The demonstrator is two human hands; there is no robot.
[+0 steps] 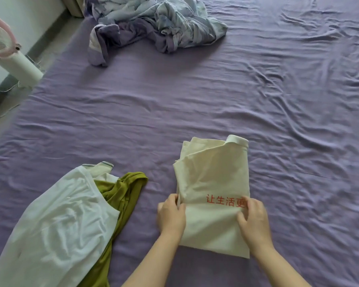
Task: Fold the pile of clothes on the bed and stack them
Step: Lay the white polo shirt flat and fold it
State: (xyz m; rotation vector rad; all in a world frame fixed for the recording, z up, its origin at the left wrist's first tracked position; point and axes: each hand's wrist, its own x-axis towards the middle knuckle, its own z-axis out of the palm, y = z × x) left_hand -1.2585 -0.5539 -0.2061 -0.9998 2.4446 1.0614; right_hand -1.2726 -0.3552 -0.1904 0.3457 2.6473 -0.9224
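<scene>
Hands (pixel 212 216) gripping cream shirt (pixel 212 175)

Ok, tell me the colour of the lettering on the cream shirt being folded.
Red, printed across the folded cream shirt between both hands; the head view shows it clearly.

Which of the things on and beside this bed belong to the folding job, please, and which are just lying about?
Job:
cream shirt, gripped by left hand and right hand
white shirt
green garment

Lying about:
crumpled quilt
fan
purple sheet
</scene>
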